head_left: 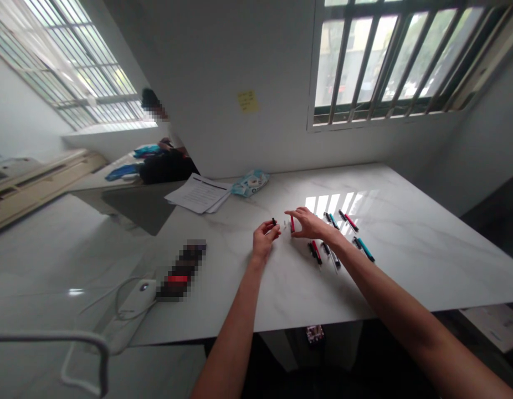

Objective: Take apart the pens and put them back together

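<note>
From where I stand, the red barrel [292, 223] sits inside the curve of the right hand [309, 223], its long axis running from fingers to thumb; whether that wide-spread grip presses on it, I can't tell. The left hand [263, 240], farther from it, pinches a black piece [274, 221]. Small pale bits [285, 224] lie between the hands on the worktop [290, 288].
</note>
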The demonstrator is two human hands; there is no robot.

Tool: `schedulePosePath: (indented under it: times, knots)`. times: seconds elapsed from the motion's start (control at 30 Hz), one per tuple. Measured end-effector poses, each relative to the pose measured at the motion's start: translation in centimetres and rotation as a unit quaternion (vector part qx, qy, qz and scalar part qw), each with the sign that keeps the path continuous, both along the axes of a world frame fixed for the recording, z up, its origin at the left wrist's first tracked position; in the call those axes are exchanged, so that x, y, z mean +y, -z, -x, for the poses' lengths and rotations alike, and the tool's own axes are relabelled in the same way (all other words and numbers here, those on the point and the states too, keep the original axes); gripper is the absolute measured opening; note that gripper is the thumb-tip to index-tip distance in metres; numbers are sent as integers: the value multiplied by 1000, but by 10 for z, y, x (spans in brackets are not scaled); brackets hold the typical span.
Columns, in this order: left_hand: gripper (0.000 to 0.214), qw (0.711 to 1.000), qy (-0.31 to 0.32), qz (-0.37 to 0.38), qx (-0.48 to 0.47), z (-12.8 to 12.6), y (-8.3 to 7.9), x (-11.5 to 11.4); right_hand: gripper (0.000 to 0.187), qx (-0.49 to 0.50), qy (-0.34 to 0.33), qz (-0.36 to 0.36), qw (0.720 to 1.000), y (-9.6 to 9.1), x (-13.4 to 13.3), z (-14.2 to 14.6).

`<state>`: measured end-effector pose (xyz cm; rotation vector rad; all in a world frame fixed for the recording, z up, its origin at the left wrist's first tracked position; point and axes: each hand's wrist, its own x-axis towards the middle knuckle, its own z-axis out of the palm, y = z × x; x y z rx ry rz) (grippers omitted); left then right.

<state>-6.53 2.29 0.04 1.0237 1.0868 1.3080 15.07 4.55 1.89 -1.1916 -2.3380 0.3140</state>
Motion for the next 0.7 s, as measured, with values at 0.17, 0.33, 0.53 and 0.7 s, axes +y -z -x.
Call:
schedulePosePath:
  times: [0.17,0.33,0.53,0.7]
  knots:
    - [57,999,35,18,-7,0,3,0,89,88,-58,-28,994,-16,-24,17]
    - [62,998,45,33,-12,3,3,1,88,118,-74,-15,990,-17,-28,28]
    - [59,1000,-10,-11,-14,4,2,4,32,75,81,-38,993,3,-6,20]
    - [56,999,-20,-26,-2,3,6,6,17,18,111,-16,993,16,5,26]
